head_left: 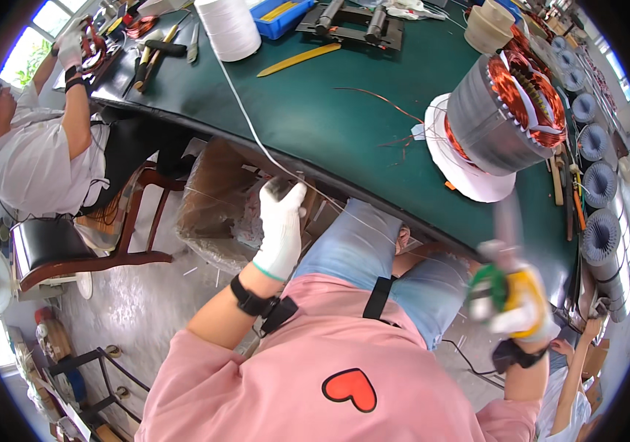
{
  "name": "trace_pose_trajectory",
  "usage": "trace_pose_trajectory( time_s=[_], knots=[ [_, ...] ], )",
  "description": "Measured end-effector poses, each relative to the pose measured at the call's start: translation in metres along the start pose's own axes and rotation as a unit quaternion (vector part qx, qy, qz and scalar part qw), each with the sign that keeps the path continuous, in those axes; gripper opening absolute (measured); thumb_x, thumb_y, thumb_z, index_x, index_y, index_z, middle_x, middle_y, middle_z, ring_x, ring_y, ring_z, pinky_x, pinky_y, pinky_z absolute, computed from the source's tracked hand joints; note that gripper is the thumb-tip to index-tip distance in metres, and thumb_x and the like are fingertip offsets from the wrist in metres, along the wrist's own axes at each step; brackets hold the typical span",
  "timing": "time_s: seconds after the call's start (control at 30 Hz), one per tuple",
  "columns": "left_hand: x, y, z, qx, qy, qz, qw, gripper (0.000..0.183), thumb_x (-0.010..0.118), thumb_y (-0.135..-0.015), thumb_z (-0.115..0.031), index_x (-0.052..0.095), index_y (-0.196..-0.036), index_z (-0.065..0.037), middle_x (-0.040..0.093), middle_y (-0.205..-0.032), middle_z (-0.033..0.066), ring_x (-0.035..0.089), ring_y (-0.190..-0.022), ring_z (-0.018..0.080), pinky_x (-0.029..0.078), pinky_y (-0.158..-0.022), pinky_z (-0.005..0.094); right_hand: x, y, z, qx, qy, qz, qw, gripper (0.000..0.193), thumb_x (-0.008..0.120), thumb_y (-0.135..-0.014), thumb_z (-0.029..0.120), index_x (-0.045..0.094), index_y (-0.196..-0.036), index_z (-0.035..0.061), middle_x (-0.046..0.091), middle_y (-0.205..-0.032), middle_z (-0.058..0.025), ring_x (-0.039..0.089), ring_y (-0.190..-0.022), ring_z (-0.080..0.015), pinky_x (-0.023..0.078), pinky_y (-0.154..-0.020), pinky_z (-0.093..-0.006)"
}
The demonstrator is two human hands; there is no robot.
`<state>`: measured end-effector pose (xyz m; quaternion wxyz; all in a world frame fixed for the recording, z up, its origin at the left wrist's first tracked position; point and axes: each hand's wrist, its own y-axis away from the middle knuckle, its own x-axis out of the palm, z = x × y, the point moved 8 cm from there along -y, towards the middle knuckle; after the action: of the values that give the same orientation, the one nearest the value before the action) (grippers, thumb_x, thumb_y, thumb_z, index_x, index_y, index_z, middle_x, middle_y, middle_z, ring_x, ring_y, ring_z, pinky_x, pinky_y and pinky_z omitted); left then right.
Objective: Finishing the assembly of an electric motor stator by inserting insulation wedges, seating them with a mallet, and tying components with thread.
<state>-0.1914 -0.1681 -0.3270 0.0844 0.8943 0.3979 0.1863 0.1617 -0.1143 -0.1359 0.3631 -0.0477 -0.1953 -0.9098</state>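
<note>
My left hand [280, 228], in a white glove with grey fingertips, hangs just off the near edge of the green table. Its fingers are curled closed, right beside a white cord [247, 121] that runs from a large white spool [229, 29] over the edge toward my lap. Whether the fingers grip the cord is unclear. My right hand [525, 309], gloved in white and yellow, is closed round a green-handled tool [489, 292]; motion smears its grey end. Beyond it stands a stator [498, 114] with copper windings, tilted on a white round pad [477, 173].
The green tabletop [315, 110] bears a yellow strip [299, 60], a blue bin [280, 18] and a metal fixture [352, 26]. Under it sits a plastic-lined box [215, 199]. A seated co-worker [50, 162] is at left, another person [569, 383] at lower right.
</note>
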Motion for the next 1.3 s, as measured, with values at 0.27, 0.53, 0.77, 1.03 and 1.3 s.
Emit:
trace_pose_trajectory(
  time_s=[0.27, 0.53, 0.77, 1.03, 1.3],
  knots=[
    [0.000, 0.066, -0.105, 0.147, -0.234, 0.031, 0.961, 0.015, 0.054, -0.103, -0.011, 0.064, -0.106, 0.000, 0.059, -0.075, 0.0039, 0.056, -0.066, 0.0098, 0.048, -0.062, 0.0271, 0.101, -0.100, -0.080, 0.145, -0.133, 0.208, 0.958, 0.053, 0.054, -0.104, 0.019, 0.040, -0.153, 0.0040, 0.050, -0.089, -0.0001, 0.048, -0.072, -0.0092, 0.042, -0.065, -0.0219],
    [-0.018, 0.080, -0.165, 0.424, -0.391, 0.075, 0.814, 0.014, 0.060, -0.098, -0.013, 0.068, -0.101, -0.001, 0.061, -0.118, 0.0144, 0.063, -0.095, 0.0228, 0.052, -0.082, 0.0326, 0.168, -0.153, -0.077, 0.005, -0.047, 0.355, 0.934, 0.062, 0.053, -0.104, 0.047, 0.044, -0.148, 0.0038, 0.053, -0.089, 0.0008, 0.045, -0.072, -0.0077, 0.040, -0.063, -0.0232],
    [0.003, 0.041, -0.170, 0.426, -0.267, 0.201, 0.840, 0.027, 0.067, -0.092, -0.022, 0.068, -0.088, 0.004, 0.061, -0.131, 0.0270, 0.064, -0.117, 0.0383, 0.053, -0.095, 0.0458, 0.188, -0.167, -0.042, -0.062, -0.064, 0.342, 0.935, 0.055, 0.054, -0.102, 0.055, 0.058, -0.120, 0.0033, 0.049, -0.075, 0.0029, 0.041, -0.060, -0.0062, 0.033, -0.054, -0.0232],
    [0.032, 0.037, -0.188, 0.557, -0.412, 0.242, 0.680, 0.024, 0.063, -0.078, 0.006, 0.067, -0.101, 0.004, 0.065, -0.123, 0.0205, 0.061, -0.117, 0.0396, 0.049, -0.101, 0.0473, 0.177, -0.130, -0.013, -0.132, -0.136, 0.303, 0.934, 0.018, 0.054, -0.105, 0.021, 0.060, -0.117, 0.0081, 0.049, -0.077, 0.0077, 0.046, -0.060, -0.0025, 0.036, -0.052, -0.0213],
    [0.012, 0.036, -0.234, 0.450, -0.577, 0.084, 0.677, 0.040, 0.062, -0.087, 0.000, 0.061, -0.127, 0.002, 0.060, -0.133, 0.0205, 0.057, -0.123, 0.0372, 0.043, -0.107, 0.0461, -0.144, 0.065, 0.108, -0.266, 0.575, -0.404, 0.660, 0.065, 0.074, -0.088, 0.021, 0.050, -0.146, 0.0056, 0.071, -0.101, -0.0115, 0.069, -0.087, -0.0181, 0.054, -0.075, -0.0362]
  ],
)
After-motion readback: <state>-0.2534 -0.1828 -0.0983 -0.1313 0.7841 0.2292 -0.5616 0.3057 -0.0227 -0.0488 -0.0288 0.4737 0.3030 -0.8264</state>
